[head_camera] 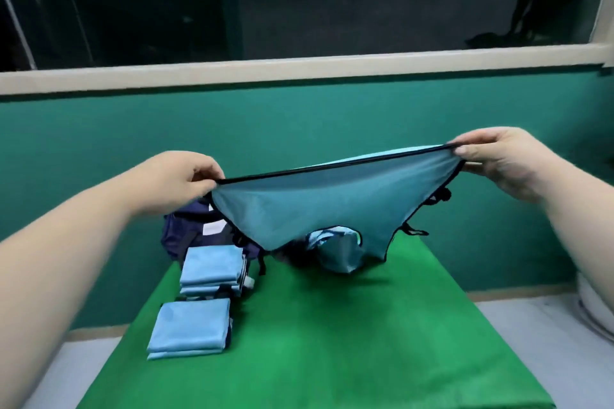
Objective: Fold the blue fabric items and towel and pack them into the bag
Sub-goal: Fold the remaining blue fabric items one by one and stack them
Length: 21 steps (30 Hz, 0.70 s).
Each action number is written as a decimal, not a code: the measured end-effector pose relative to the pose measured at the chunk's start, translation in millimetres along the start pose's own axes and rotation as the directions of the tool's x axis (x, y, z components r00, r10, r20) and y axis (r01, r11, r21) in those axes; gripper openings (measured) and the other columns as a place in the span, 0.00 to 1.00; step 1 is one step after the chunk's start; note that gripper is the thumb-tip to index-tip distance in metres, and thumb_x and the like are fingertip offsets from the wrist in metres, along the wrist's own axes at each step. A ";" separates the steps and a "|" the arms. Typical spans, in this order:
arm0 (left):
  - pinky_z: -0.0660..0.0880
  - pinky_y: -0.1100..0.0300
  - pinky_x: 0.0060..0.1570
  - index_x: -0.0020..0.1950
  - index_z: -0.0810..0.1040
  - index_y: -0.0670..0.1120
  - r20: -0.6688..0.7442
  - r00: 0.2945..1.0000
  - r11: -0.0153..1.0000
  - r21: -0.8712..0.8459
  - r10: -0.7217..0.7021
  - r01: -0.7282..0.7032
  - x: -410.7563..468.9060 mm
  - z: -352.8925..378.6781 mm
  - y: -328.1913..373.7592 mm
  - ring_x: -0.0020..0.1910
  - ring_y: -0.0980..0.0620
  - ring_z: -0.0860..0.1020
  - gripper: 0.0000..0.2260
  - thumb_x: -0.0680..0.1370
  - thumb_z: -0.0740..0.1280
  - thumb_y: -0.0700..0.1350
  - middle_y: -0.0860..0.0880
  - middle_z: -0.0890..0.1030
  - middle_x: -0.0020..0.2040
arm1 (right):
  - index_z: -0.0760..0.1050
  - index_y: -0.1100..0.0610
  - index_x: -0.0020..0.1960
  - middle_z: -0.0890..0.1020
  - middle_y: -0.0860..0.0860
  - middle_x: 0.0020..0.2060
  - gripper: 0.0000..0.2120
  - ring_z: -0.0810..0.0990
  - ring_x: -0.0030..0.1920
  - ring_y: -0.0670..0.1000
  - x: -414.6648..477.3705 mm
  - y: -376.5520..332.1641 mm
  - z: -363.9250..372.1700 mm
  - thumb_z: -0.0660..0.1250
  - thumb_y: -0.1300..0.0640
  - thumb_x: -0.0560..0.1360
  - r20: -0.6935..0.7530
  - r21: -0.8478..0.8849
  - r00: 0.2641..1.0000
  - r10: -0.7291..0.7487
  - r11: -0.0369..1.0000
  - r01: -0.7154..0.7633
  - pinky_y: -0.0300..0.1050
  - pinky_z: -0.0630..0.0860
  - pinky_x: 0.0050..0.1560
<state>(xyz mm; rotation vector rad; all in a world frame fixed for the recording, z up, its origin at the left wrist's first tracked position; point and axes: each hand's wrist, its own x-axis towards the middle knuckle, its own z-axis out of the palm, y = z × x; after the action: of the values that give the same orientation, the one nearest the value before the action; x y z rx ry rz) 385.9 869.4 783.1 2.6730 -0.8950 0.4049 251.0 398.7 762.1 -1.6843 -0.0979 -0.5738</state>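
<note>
Pinching top corners of the blue fabric item [332, 206] with left hand [186, 176] and right hand [491, 159], taut at mid-frame, probably squaring it for folding; folded stacks [191, 325] and bag [181, 232] left of centre

Looks like bare workroom or studio setup, not home. Table [332, 342] draped in bright green cloth, bottom centre. Plain teal wall [99, 129] behind. Long dark window [232, 3] with cream frame [299, 67] across top. Pale floor [531, 342] lower right.
</note>
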 end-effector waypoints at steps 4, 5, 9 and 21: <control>0.73 0.68 0.40 0.45 0.80 0.57 0.174 0.985 0.998 -0.061 0.012 -0.002 -47.9 47.7 5.9 0.38 0.64 0.78 0.09 0.77 0.68 0.42 0.66 0.80 0.39 | 0.85 0.57 0.36 0.85 0.52 0.34 0.31 0.84 0.36 0.49 -56.1 38.1 -4.9 0.87 0.46 0.36 0.062 0.010 0.982 0.177 0.984 -0.178 0.39 0.82 0.41; 0.72 0.70 0.40 0.45 0.81 0.56 0.215 0.976 0.997 -0.078 0.013 0.004 -58.2 57.9 5.5 0.38 0.63 0.78 0.09 0.77 0.69 0.41 0.65 0.81 0.39 | 0.85 0.57 0.36 0.84 0.53 0.34 0.31 0.84 0.35 0.49 -66.5 46.0 -4.6 0.87 0.46 0.36 0.083 0.007 0.973 0.217 0.976 -0.218 0.39 0.81 0.40; 0.77 0.59 0.49 0.44 0.82 0.53 0.405 0.914 0.988 -0.140 0.001 0.062 -87.8 92.1 -6.1 0.41 0.55 0.81 0.08 0.75 0.70 0.40 0.57 0.84 0.40 | 0.84 0.59 0.37 0.84 0.56 0.35 0.32 0.83 0.35 0.51 -95.2 74.5 -3.4 0.87 0.46 0.38 0.158 -0.068 0.915 0.372 0.928 -0.366 0.39 0.80 0.38; 0.75 0.62 0.46 0.43 0.79 0.62 0.547 0.835 0.994 -0.030 -0.070 0.103 -84.5 178.7 -35.1 0.41 0.66 0.77 0.05 0.74 0.69 0.51 0.67 0.80 0.41 | 0.78 0.63 0.42 0.79 0.56 0.33 0.06 0.77 0.31 0.49 -117.7 170.1 11.1 0.69 0.72 0.72 0.066 -0.108 0.811 0.581 0.813 -0.573 0.37 0.76 0.31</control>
<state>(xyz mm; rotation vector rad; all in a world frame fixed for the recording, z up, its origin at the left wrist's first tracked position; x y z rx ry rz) 373.1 877.3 582.9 2.7991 -0.8983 -0.4317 216.3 403.8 558.0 -1.7093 0.3704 -0.0317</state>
